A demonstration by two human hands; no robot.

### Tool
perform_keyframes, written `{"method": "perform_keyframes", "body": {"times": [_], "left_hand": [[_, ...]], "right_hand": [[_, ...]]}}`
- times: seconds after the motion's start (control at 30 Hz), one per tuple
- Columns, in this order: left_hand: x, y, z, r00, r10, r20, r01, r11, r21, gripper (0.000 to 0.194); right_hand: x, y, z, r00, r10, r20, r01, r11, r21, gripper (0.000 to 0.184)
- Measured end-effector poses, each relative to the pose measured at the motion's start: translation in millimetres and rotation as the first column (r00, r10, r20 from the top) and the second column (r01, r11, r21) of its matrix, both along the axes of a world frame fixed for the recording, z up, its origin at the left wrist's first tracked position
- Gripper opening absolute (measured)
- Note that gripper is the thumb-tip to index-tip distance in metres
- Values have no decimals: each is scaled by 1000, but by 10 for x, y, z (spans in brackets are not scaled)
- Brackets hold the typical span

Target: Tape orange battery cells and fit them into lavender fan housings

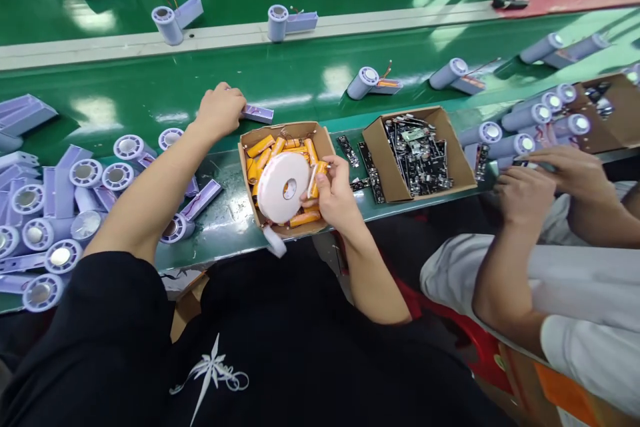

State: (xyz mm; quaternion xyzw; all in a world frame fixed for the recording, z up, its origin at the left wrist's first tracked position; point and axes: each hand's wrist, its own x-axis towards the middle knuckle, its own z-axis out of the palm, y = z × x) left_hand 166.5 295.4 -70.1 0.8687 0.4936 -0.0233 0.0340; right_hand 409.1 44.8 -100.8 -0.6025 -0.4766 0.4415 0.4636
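My left hand (220, 110) reaches over the green belt, its fingers closed at the end of a small lilac plastic housing (258, 113); the fingertips are mostly hidden from me. Over a cardboard box (325, 139), my right hand (336, 195) pinches an orange-wrapped battery (317, 180) between thumb and fingers. Loose orange batteries (261, 146) with thin wires fill that box. On top of them lies a white roll of tape (275, 190), and its loose end (275, 242) hangs over the front edge.
Lilac cylindrical housings (86, 173) crowd the left side. To the right stands a box of black circuit boards (417, 153), with a few loose boards (349, 150) beside it. A co-worker's hands (530, 183) work at the far right. More housings (364, 82) lie along the green belt.
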Motion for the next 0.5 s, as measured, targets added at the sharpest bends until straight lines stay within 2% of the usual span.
{"method": "perform_keyframes", "body": {"times": [0.07,0.13,0.23,0.3,0.4,0.5], "left_hand": [[-3,58,-27,1000,-16,5,16,1000,6,36],[-21,127,-41,999,-42,5,42,999,-17,39],[-15,203,-31,997,-79,-26,77,995,-61,40],[43,211,-3,996,-72,-60,67,995,-73,40],[174,192,60,994,-38,-103,32,997,-66,41],[247,207,141,993,-14,-115,3,995,-95,38]], "right_hand": [[-4,-19,-8,1000,20,-8,-20,999,-27,64],[3,-66,46,1000,22,-1,-22,1000,4,67],[64,-108,279,997,-44,60,36,991,126,65],[146,-34,487,988,-100,118,72,972,225,61],[291,312,717,977,-135,168,68,931,358,57],[369,871,739,973,-95,209,-6,899,438,56]]}}
